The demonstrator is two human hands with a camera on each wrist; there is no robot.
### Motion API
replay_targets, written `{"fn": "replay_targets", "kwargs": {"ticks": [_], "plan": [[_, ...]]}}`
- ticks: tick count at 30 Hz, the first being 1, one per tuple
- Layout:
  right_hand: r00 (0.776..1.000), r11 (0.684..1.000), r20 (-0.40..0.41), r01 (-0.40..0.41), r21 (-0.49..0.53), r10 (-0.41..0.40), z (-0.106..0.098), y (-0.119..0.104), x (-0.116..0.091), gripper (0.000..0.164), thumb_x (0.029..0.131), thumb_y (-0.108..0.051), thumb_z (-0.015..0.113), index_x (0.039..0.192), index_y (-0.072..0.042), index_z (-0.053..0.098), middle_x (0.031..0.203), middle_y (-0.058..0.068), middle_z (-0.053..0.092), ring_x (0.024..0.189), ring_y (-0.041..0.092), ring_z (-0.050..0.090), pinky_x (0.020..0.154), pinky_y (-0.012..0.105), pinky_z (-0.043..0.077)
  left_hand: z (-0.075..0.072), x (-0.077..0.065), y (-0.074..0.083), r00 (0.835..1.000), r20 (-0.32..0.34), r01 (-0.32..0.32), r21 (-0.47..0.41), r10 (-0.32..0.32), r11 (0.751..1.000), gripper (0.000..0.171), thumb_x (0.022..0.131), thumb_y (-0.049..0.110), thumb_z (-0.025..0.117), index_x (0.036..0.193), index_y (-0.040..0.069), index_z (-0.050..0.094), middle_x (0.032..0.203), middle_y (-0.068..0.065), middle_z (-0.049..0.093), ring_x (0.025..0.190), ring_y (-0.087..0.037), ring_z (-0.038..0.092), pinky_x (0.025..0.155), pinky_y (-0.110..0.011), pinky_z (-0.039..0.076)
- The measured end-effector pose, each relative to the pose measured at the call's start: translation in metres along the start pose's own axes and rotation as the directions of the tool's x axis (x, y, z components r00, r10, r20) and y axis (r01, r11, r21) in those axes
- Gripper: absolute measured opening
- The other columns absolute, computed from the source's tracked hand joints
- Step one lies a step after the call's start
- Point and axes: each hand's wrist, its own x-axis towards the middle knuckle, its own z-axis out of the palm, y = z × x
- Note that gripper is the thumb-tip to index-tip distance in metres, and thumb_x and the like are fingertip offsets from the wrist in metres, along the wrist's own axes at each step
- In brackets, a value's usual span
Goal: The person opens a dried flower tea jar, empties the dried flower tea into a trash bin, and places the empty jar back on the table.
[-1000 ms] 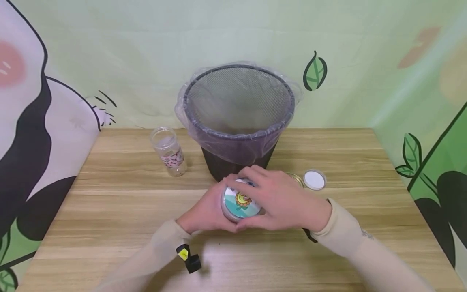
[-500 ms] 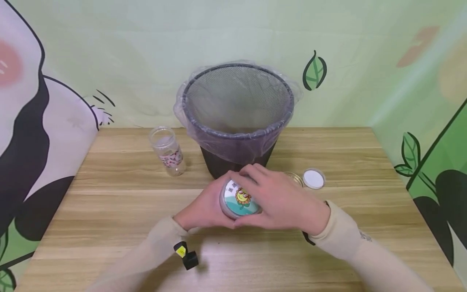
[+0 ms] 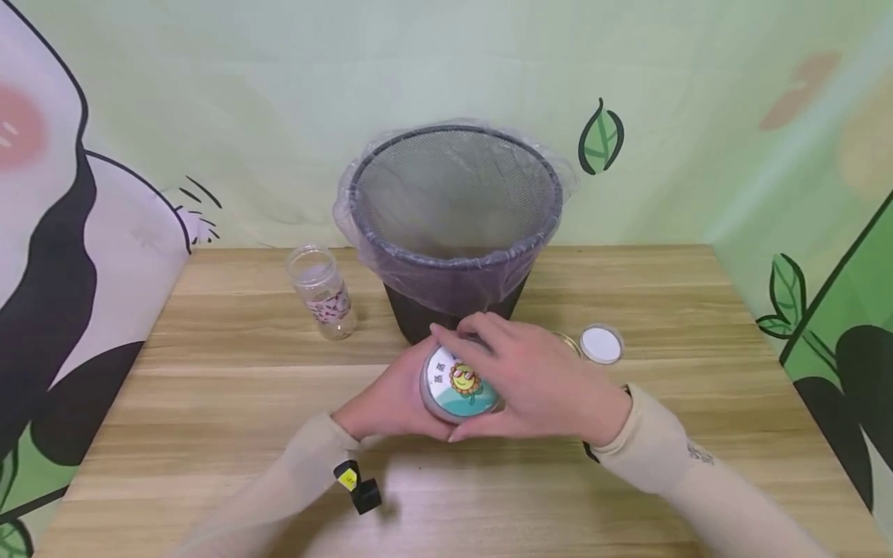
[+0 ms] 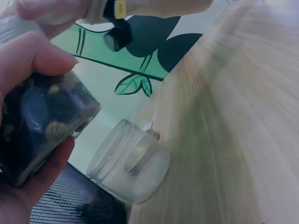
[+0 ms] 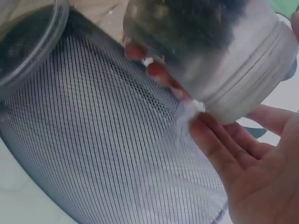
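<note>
In front of the mesh bin, both hands hold a clear jar [image 4: 51, 116] with dark contents. Its round lid [image 3: 462, 391] bears a smiling sunflower in sunglasses on white and teal. My left hand [image 3: 394, 397] grips the jar's body from the left, thumb and fingers on its sides in the left wrist view. Over the lid's right side curls my right hand [image 3: 540, 380], its fingers at the far rim and its thumb at the near one. Seen from the right wrist, the fingers hold the lid end, with left fingertips [image 5: 159, 72] showing behind the jar.
A black mesh bin [image 3: 456, 260] lined with a clear bag stands at the back middle. Left of it is an open clear jar [image 3: 328, 298] with a floral band. Right of it lie a white round lid [image 3: 601, 343] and a gold ring [image 3: 568, 342], partly hidden by the right hand.
The lid's picture has turned counterclockwise under the right hand, and its printed characters have come into view at the left. Both hands stay on the jar in nearly the same place.
</note>
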Motion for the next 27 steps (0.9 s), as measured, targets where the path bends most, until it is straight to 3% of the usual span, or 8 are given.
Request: {"fn": "replay_targets", "kwargs": {"ticks": [2,7,10,15,18,23,27], "plan": [[1.000,1.000,-0.006,0.017,0.002,-0.017,0.0006,0.0001,0.0001,0.098,0.083,-0.067,0.075,0.154,-0.005,0.046,0.125,0.009,0.058,0.099,0.017,0.061,0.084,0.030,0.060,-0.0014,0.0001,0.0004,1.000,0.013,0.001,0.000,-0.001,1.000,0.108,0.061,0.003,0.095,0.152,0.022,0.039,0.143,0.002,0.057,0.130,-0.018,0.057,0.114,-0.035,0.048],[0.997,0.988,0.045,0.060,0.144,-0.067,-0.0042,0.0034,-0.0007,0.090,0.085,-0.050,0.083,0.154,-0.006,0.046,0.142,0.007,0.055,0.122,0.017,0.055,0.101,0.032,0.056,-0.0031,0.0007,0.0009,0.999,0.043,-0.018,0.016,0.017,1.000,0.104,0.061,0.004,0.095,0.149,0.022,0.043,0.140,0.002,0.059,0.127,-0.017,0.059,0.114,-0.036,0.047],[0.996,0.981,0.074,0.039,0.192,-0.054,-0.0056,0.0032,-0.0027,0.090,0.084,-0.050,0.083,0.155,-0.010,0.045,0.147,0.004,0.052,0.129,0.017,0.053,0.105,0.036,0.054,-0.0014,-0.0008,0.0006,0.998,0.054,-0.019,0.008,0.019,1.000,0.100,0.063,0.006,0.096,0.148,0.021,0.046,0.139,0.002,0.060,0.127,-0.017,0.059,0.114,-0.035,0.047],[1.000,0.997,0.021,-0.011,0.078,0.009,-0.0009,-0.0024,-0.0045,0.099,0.080,-0.069,0.076,0.154,-0.010,0.048,0.133,0.007,0.057,0.108,0.018,0.062,0.092,0.034,0.058,0.0021,-0.0013,-0.0006,0.999,0.047,-0.015,-0.006,0.016,1.000,0.106,0.062,0.008,0.097,0.151,0.022,0.040,0.143,0.001,0.058,0.130,-0.018,0.057,0.116,-0.035,0.046],[1.000,1.000,-0.020,0.000,0.008,0.000,0.0010,-0.0034,-0.0035,0.097,0.081,-0.070,0.075,0.151,-0.009,0.051,0.126,0.008,0.058,0.099,0.018,0.062,0.084,0.031,0.059,0.0016,0.0002,-0.0002,0.999,0.033,-0.019,0.010,0.018,1.000,0.107,0.061,0.007,0.097,0.150,0.023,0.040,0.141,0.002,0.057,0.128,-0.018,0.058,0.114,-0.036,0.048],[0.997,0.993,-0.005,0.080,0.085,-0.080,-0.0019,0.0027,-0.0037,0.090,0.083,-0.059,0.081,0.151,-0.009,0.051,0.136,0.007,0.058,0.115,0.018,0.059,0.094,0.033,0.058,0.0012,0.0030,0.0014,0.998,0.047,-0.036,0.038,0.035,0.999,0.101,0.061,0.008,0.096,0.147,0.020,0.044,0.138,0.002,0.058,0.125,-0.017,0.059,0.112,-0.036,0.049],[0.998,0.992,0.020,0.061,0.107,-0.064,-0.0022,0.0038,-0.0036,0.094,0.082,-0.064,0.078,0.154,-0.012,0.048,0.140,0.004,0.057,0.119,0.016,0.057,0.098,0.033,0.056,0.0018,0.0021,0.0008,0.998,0.051,-0.033,0.021,0.032,0.999,0.104,0.061,0.007,0.096,0.149,0.020,0.043,0.140,0.001,0.058,0.127,-0.018,0.058,0.113,-0.035,0.048]]}}
